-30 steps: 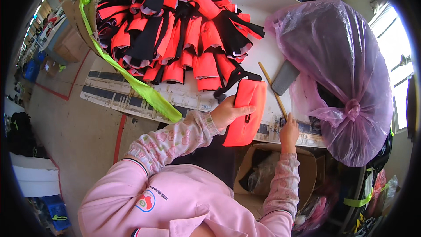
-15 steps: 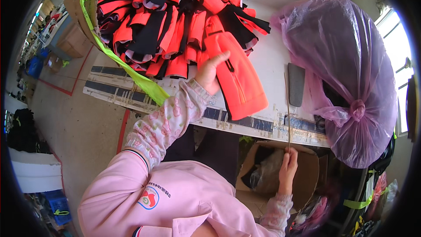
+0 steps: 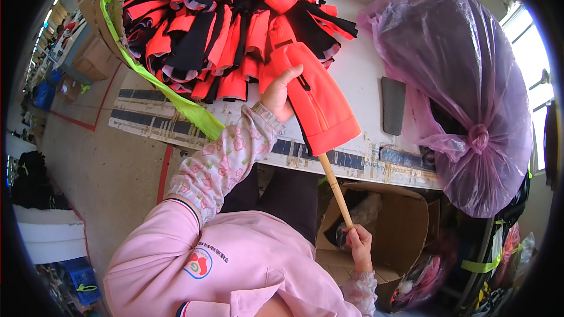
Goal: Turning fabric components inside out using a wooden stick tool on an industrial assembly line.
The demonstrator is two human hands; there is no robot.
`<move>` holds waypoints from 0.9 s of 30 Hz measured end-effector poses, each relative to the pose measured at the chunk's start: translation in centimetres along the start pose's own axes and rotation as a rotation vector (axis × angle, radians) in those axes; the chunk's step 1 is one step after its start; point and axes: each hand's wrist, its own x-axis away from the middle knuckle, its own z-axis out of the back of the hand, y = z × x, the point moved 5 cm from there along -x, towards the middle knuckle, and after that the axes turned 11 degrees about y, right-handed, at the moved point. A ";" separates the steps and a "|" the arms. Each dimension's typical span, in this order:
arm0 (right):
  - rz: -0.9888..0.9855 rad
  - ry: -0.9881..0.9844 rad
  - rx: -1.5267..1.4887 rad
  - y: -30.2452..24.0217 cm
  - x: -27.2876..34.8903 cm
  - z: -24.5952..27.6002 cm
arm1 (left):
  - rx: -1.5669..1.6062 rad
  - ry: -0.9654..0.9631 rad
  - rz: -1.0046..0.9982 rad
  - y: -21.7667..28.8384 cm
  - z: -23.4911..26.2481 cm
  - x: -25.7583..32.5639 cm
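My left hand is closed on an orange fabric sleeve with a dark zip pull and a black edge, lying slanted over the table's near side. In my right hand is a slim bamboo stick, gripped by its lower end below the table edge. The stick's upper end meets the sleeve's near opening and disappears there; whether it is inside or underneath cannot be made out. Just beyond my left hand lies a large heap of orange and black fabric pieces.
A grey flat pad lies on the white table. To its right bulges a knotted purple plastic bag. A neon-yellow strip edges a cardboard piece at the left. Beneath the table stands an open cardboard box.
My right hand has moved left and slightly down, swinging the stick from beside the grey pad to the sleeve's near opening. My left hand keeps its hold on the sleeve.
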 end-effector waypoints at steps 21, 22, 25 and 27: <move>0.242 0.035 0.046 -5.0 -5.9 -5.6 | -0.211 -0.032 0.011 -5.6 -0.1 5.8; 0.236 0.038 0.030 -4.8 -5.6 -4.9 | -0.209 -0.040 0.017 -4.8 -0.2 5.5; 0.190 0.123 -0.012 -2.6 -4.1 -2.2 | -0.117 -0.019 -0.020 -1.8 -0.8 4.4; 0.159 0.211 -0.062 -2.1 -3.4 -1.1 | -0.067 -0.035 -0.103 -0.5 -1.3 4.1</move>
